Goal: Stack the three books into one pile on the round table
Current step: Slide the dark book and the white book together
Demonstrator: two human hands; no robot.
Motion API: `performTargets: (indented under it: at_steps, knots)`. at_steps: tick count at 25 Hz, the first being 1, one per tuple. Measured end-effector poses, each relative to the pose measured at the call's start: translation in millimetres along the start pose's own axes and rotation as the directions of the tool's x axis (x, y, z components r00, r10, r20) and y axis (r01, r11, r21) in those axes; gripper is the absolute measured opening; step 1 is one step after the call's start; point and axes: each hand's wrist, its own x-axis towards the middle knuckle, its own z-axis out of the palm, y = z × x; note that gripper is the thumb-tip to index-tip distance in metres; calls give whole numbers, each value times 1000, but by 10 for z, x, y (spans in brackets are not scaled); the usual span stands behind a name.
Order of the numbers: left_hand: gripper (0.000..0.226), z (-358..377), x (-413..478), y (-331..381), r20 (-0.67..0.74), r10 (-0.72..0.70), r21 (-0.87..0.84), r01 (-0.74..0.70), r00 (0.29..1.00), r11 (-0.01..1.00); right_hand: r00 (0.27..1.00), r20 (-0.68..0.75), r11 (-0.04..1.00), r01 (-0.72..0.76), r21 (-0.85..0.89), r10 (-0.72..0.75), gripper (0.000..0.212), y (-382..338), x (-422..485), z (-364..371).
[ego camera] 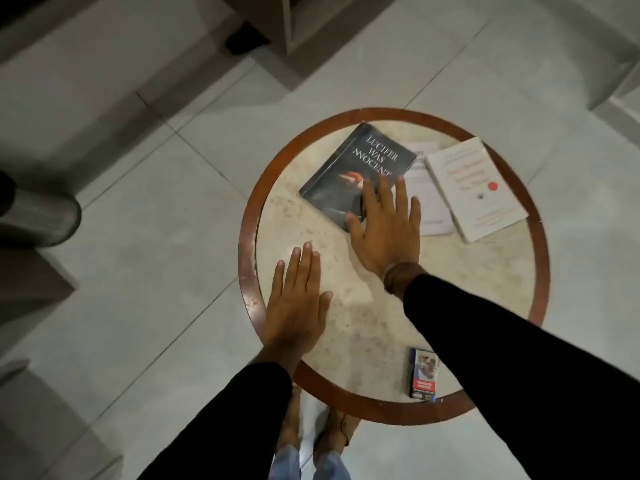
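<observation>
Both hands are flat with fingers spread wide, holding nothing. The right hand (384, 230) lies with its fingers on the near corner of the dark book (356, 171); two white books (476, 188) sit just beyond them. The left hand (294, 303) rests on the bare counter (311, 216), near its rim.

Middle white book (427, 202) partly under dark book (356, 168); its title unreadable, right hand (384, 230) covering corner.
</observation>
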Motion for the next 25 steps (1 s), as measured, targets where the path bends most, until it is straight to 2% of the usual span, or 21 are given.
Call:
performTargets:
  at_steps: [3,7,10,13,17,20,22,25]
  knots:
    - [71,61,46,-41,-38,-23,-19,22,999,1000,999,44,997,-12,-79,15,78,-58,278,114]
    - [68,132,19,-80,-92,10,-22,-12,996,1000,996,78,994,58,-89,-51,78,-34,357,249]
    - [69,175,0,-106,-109,19,-3,-19,994,1000,966,140,971,228,-68,-217,77,22,489,222]
    - [70,216,-3,-106,-121,22,-17,-24,992,1000,894,207,906,417,-66,-397,78,9,666,194]
    - [69,242,-2,-130,-122,17,-19,-20,992,1000,842,211,844,526,-109,-497,80,-26,777,190]
    - [70,216,7,-130,-76,3,-17,-5,997,1000,861,192,869,490,-66,-470,83,22,740,151]
    - [71,212,6,-141,-59,0,-14,-1,998,1000,924,110,930,368,7,-367,78,222,693,75]
    - [73,211,1,-148,-64,-5,-21,3,998,1000,989,-10,989,147,8,-146,66,882,575,-109]
